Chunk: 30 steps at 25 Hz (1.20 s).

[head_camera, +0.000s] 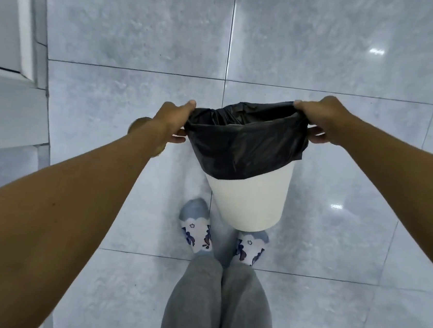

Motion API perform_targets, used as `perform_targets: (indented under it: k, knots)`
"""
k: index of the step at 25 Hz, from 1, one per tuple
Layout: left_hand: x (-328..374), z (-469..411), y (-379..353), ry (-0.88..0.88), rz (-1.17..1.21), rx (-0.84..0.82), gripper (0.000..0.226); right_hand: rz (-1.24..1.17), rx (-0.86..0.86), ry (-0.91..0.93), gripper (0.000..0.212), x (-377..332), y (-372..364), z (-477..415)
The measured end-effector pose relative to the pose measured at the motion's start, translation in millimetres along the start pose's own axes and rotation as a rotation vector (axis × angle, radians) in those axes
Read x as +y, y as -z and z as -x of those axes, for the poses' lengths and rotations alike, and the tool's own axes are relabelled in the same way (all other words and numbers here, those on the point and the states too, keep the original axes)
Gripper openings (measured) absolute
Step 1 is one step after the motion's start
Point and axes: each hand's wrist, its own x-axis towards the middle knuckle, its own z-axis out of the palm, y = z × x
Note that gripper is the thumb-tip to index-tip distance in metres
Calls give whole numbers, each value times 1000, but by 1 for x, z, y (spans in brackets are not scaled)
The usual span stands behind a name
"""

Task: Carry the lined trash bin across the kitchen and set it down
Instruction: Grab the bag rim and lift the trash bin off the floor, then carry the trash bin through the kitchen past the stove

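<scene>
We are looking straight down from the head view at a white trash bin [249, 197] held in the middle of the frame. A black liner [241, 147] is folded over its rim and hangs down over the upper part of the outer wall, its lower edge cutting across the white plastic at a slant.

Our left hand [173, 122] grips the rim at the left side of the bin, thumb over the top of the liner and the fingers [177, 139] curled under the edge. Our right hand [320, 120] grips the opposite side at the right, thumb on top and fingers below, pinching the bunched liner against the rim. Both arms stretch out from the lower corners of the frame toward the bin.

The bin tilts slightly, its base nearer to us than its mouth. The base sits in the picture just above our feet; whether it touches the floor [143, 34] we cannot tell. The floor is glossy grey tile with thin dark grout lines and bright light reflections on the right.

Below the bin we see two patterned socks [196, 235] and grey trousers [218, 307] running to the bottom edge. At the upper left of the frame stands a white cabinet [6, 102], close to our left forearm.
</scene>
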Motion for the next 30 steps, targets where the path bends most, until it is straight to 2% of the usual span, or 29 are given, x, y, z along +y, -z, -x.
perform_targets:
  k: [3, 5, 7, 11, 14, 16, 19, 22, 30]
  knots:
    - [6, -10, -11, 21, 27, -1, 32, 47, -15, -5, 4, -1, -1, -11]
    - [8, -8, -15, 26, 1, 17, 29, 147, -15, -18, 18, 0, 3, -12]
    - [8, 2, -17, 12, -40, 10, 26, 205, -6, -41, 21, 4, 5, -4]
    - [6, 42, -16, -29, -46, 2, 16, 151, 79, -54, 10, 17, 8, 31]
    - [10, 80, -5, -136, -4, 102, 25, 149, 208, 4, 36, 20, 5, 73]
    - [19, 112, 5, -233, -74, 227, 26, 150, 296, 70, 43, 18, 6, 103]
    - [36, 175, 23, -353, -125, 344, 24, 96, 379, 131, 40, -1, 21, 160]
    - [46, 246, 45, -420, -61, 357, 23, 64, 394, 187, 45, -12, 44, 232]
    - [59, 476, 101, -500, 47, 384, 44, -22, 503, 320, 41, -29, 120, 456]
